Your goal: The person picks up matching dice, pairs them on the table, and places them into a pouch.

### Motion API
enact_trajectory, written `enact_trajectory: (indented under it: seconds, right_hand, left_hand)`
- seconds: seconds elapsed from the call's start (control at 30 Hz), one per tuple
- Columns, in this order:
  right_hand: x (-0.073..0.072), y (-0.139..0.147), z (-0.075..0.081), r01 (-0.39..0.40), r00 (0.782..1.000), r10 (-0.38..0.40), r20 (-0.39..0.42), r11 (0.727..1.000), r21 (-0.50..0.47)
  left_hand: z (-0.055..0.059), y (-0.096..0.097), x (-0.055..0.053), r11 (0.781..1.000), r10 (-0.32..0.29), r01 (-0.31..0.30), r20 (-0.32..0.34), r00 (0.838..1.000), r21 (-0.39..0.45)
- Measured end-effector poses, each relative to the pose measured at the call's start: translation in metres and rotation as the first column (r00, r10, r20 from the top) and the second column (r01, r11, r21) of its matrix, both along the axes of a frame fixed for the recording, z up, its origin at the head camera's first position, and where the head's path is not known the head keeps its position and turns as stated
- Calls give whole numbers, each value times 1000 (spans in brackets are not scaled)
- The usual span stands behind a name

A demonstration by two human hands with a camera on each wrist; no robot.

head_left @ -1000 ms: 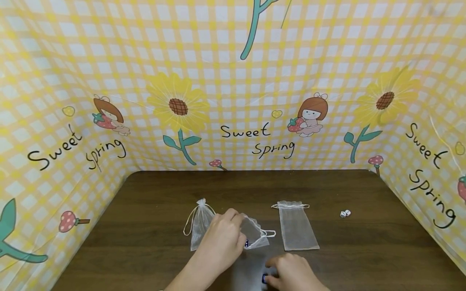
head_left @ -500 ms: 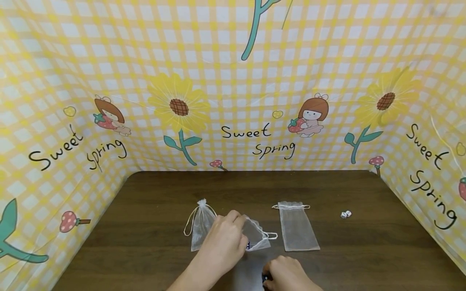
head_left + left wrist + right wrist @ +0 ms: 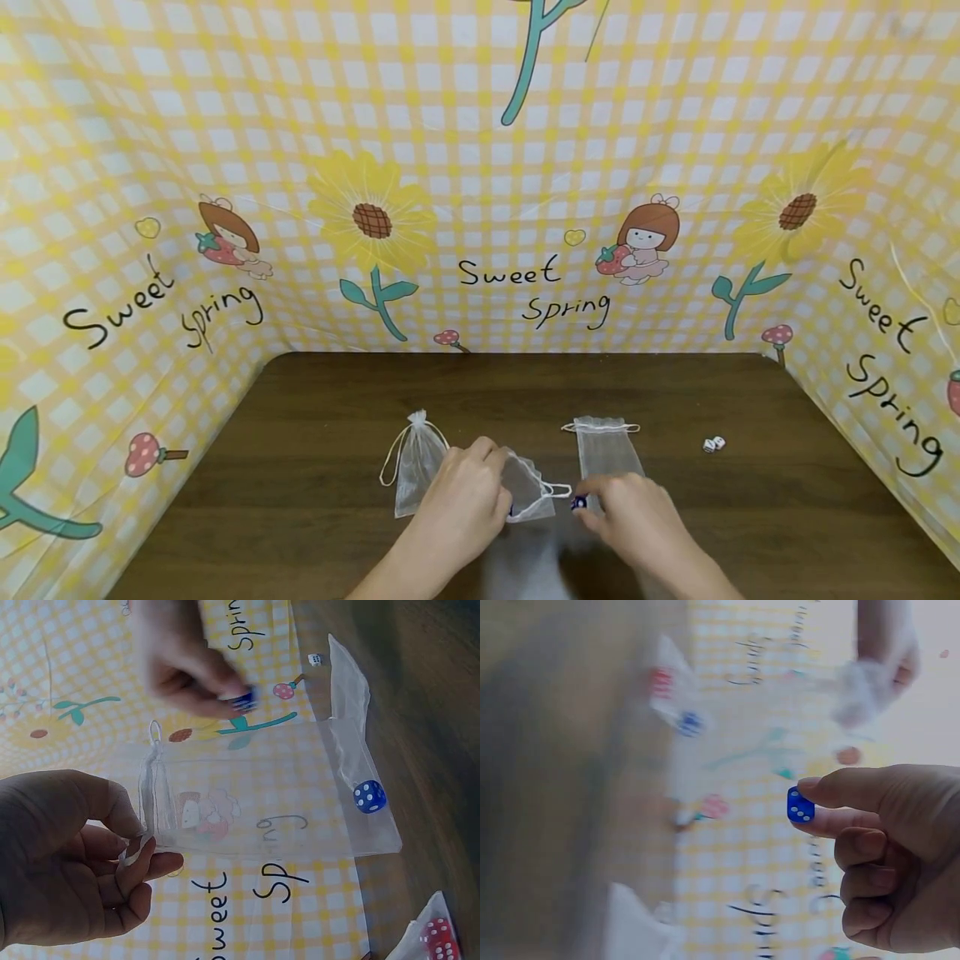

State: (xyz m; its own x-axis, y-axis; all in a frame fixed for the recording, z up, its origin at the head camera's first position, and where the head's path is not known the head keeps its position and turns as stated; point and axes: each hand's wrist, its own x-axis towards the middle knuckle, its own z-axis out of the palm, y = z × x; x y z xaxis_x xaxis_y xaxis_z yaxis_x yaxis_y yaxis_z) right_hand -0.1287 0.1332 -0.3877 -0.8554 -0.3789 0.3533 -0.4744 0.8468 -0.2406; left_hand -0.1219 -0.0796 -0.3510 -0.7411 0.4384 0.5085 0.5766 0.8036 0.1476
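My left hand (image 3: 468,492) pinches the top edge of a sheer white drawstring bag (image 3: 292,787), which hangs from the fingers. A blue die with white dots (image 3: 370,796) sits at that bag's bottom. Between thumb and forefinger, my right hand (image 3: 637,508) pinches a second blue die (image 3: 801,805), held up off the table to the right of the bag's mouth. A drawstring loop (image 3: 558,490) sticks out from the bag toward that die. In the head view, the left hand hides part of the bag.
Left of the hands stands a gathered drawstring bag (image 3: 416,467); red dice (image 3: 439,939) show in a bag in the left wrist view. A flat sheer bag (image 3: 607,450) lies behind the right hand. White dice (image 3: 714,444) lie farther right on the dark wooden table (image 3: 337,383).
My right hand has picked the blue die up from the table near the front and moved it forward, toward the bag. The left hand has stayed nearly still on the bag.
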Motion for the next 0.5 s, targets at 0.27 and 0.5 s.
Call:
enact_trajectory:
  seconds: [0.27, 0.5]
  right_hand:
    - [7, -2, 32, -39, 980, 10, -200, 990, -139]
    - [10, -16, 33, -256, 905, 174, -389, 952, -170]
  left_hand:
    - [-8, 6, -3, 999, 3, -4, -43, 999, -35]
    - [-11, 8, -4, 997, -4, 1, -41, 999, -71]
